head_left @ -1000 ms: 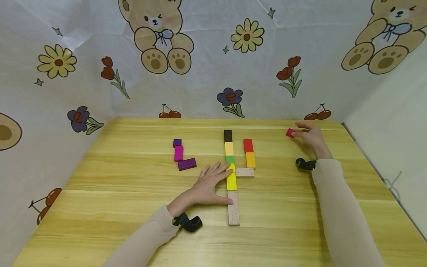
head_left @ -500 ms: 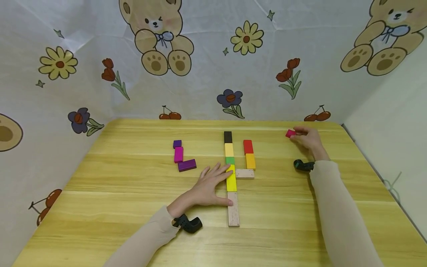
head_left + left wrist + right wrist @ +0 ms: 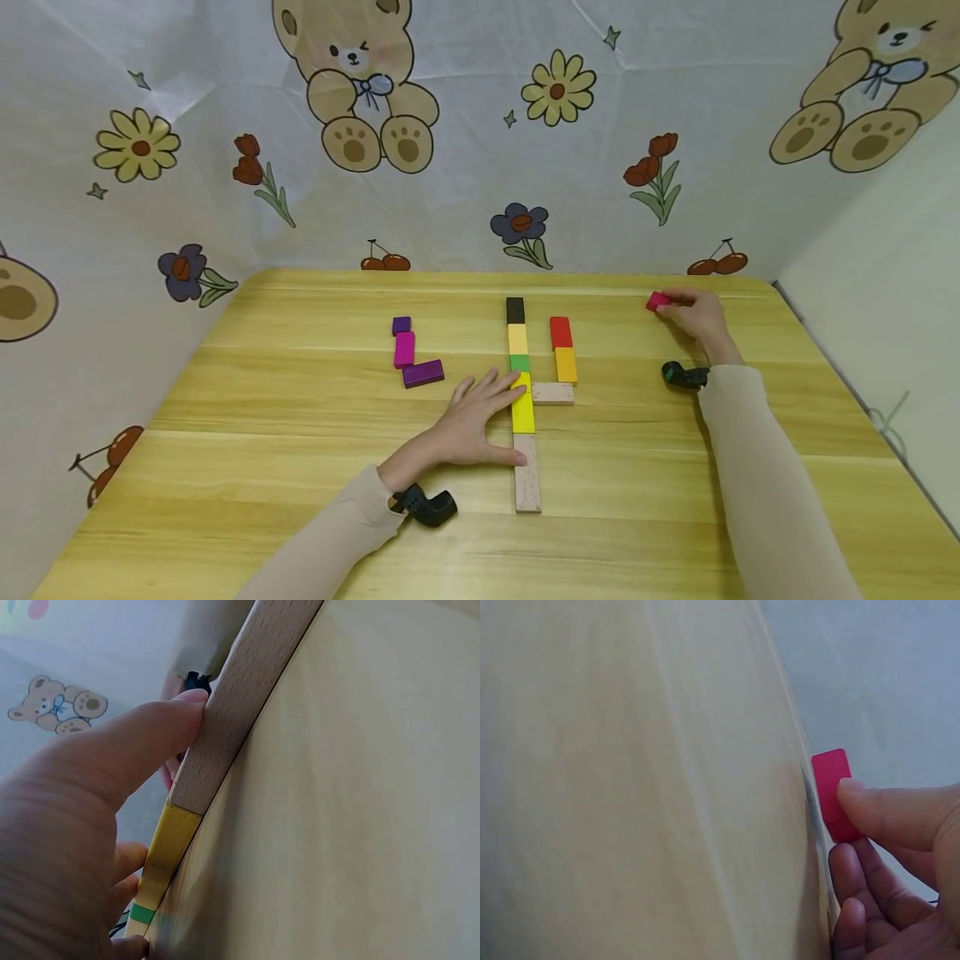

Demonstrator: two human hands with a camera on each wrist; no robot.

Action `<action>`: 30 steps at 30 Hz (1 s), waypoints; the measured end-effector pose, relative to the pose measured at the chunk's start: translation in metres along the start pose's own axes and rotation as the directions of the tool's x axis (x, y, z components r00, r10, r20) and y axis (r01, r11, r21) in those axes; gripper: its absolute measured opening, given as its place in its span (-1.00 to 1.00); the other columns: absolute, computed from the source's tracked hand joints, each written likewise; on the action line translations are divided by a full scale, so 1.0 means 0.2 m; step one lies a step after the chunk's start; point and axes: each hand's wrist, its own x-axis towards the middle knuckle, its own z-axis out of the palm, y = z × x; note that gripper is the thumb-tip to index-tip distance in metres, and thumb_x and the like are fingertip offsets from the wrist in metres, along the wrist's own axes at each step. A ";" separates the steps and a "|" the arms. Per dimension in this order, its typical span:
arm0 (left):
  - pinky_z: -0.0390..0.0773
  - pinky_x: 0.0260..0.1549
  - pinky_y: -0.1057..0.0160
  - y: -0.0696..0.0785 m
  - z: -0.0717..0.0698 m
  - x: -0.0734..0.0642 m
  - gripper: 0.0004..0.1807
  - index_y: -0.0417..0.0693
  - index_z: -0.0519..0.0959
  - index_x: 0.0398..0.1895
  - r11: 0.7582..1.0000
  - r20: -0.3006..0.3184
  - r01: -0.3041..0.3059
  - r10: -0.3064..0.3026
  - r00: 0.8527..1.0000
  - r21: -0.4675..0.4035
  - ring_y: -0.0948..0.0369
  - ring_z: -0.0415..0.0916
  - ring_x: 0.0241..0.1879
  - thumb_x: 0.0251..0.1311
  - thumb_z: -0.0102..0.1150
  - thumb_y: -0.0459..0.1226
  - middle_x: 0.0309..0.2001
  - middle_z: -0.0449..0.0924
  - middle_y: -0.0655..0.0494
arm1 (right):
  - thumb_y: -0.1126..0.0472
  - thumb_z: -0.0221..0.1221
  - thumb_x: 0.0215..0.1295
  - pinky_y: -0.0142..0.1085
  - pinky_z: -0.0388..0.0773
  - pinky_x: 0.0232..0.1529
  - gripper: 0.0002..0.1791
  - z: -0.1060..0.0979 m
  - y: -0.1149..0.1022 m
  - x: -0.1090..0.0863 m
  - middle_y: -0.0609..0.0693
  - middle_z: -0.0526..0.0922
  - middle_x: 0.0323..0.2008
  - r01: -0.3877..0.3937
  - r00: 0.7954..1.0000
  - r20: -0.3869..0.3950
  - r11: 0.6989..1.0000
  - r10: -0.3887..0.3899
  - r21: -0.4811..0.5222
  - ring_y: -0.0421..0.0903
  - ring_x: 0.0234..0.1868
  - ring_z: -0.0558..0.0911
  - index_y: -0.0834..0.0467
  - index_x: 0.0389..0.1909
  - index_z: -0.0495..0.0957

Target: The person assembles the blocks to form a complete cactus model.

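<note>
My left hand (image 3: 468,429) lies with fingers spread over a straight row of blocks. Its fingertips touch the yellow block (image 3: 523,419), and the thumb touches the long bare-wood block (image 3: 528,492) at the near end. Further along are a green block (image 3: 519,363), a pale yellow block (image 3: 517,339) and a black block (image 3: 515,311). At the back right, my right hand (image 3: 699,317) pinches a pinkish-red block (image 3: 830,784) between thumb and fingers. The right wrist view shows it close to the table's edge; whether it touches the wood I cannot tell.
Right of the row, a small bare-wood block (image 3: 552,394) juts out, with an orange block (image 3: 566,365) and a red block (image 3: 561,332) beyond. To the left lie a dark purple cube (image 3: 401,326), a magenta block (image 3: 404,350) and a purple block (image 3: 423,374).
The right hand's raised fingers have come down closer to the pinkish-red block, which stays in nearly the same spot. My left hand and the row keep their places.
</note>
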 end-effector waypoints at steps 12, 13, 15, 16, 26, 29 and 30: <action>-0.36 0.47 -0.16 0.00 0.00 0.00 0.07 0.09 0.15 0.52 1.000 -0.010 -0.006 0.006 1.000 -0.002 0.01 -0.31 0.57 -0.04 0.37 0.23 0.59 -0.15 0.20 | 0.08 0.22 0.35 -0.44 0.44 -0.11 -0.47 0.04 -0.19 0.00 0.21 0.53 0.15 0.106 0.991 -0.087 0.990 -0.098 0.094 -0.16 0.00 0.49 0.18 0.29 0.47; -0.36 0.47 -0.16 0.00 0.00 0.00 0.07 0.09 0.16 0.52 1.000 -0.010 -0.007 0.007 1.000 -0.005 0.01 -0.31 0.57 -0.04 0.37 0.23 0.59 -0.15 0.20 | 0.09 0.22 0.35 -0.47 0.44 -0.15 -0.47 0.05 -0.22 0.00 0.19 0.53 0.13 0.117 0.990 -0.087 0.987 -0.108 0.112 -0.21 -0.05 0.48 0.18 0.29 0.47; -0.36 0.47 -0.16 0.00 0.01 0.00 0.07 0.08 0.16 0.52 1.000 -0.010 -0.008 0.008 1.000 -0.008 0.01 -0.31 0.57 -0.04 0.37 0.23 0.59 -0.15 0.20 | 0.11 0.22 0.34 -0.49 0.45 -0.16 -0.48 0.08 -0.30 0.01 0.18 0.53 0.13 0.137 0.989 -0.081 0.982 -0.127 0.130 -0.26 -0.09 0.48 0.18 0.28 0.48; -0.36 0.47 -0.17 -0.01 0.01 0.00 0.07 0.08 0.16 0.52 1.000 -0.011 -0.010 0.010 1.000 -0.006 0.00 -0.31 0.57 -0.04 0.37 0.23 0.59 -0.15 0.20 | 0.12 0.22 0.34 -0.48 0.45 -0.15 -0.49 0.09 -0.34 0.01 0.19 0.54 0.14 0.142 0.988 -0.074 0.981 -0.133 0.133 -0.26 -0.08 0.48 0.18 0.28 0.48; -0.37 0.47 -0.15 -0.01 0.00 0.00 0.07 0.10 0.13 0.53 1.000 -0.003 -0.009 0.009 1.000 0.003 0.01 -0.32 0.57 -0.03 0.36 0.24 0.59 -0.17 0.21 | 0.25 0.20 0.35 -0.11 0.47 0.17 -0.53 0.33 -0.70 0.06 0.21 0.50 0.20 0.167 0.981 0.057 0.959 -0.184 0.229 0.01 0.06 0.47 0.16 0.28 0.49; -0.37 0.47 -0.15 0.00 0.00 0.00 0.07 0.10 0.13 0.53 1.000 -0.002 -0.008 0.008 1.000 0.004 0.02 -0.33 0.58 -0.03 0.36 0.23 0.59 -0.17 0.21 | 0.29 0.20 0.34 -0.04 0.43 0.24 -0.53 0.41 -0.76 0.07 0.23 0.48 0.22 0.171 0.974 0.108 0.957 -0.201 0.236 0.10 0.12 0.47 0.21 0.27 0.48; -0.37 0.47 -0.15 0.00 0.00 0.00 0.07 0.10 0.13 0.53 1.000 -0.001 -0.008 0.008 1.000 0.004 0.02 -0.33 0.58 -0.02 0.36 0.23 0.59 -0.17 0.22 | 0.31 0.20 0.34 -0.03 0.42 0.26 -0.53 0.44 -0.78 0.07 0.24 0.48 0.23 0.174 0.971 0.124 0.957 -0.206 0.232 0.12 0.14 0.47 0.22 0.27 0.48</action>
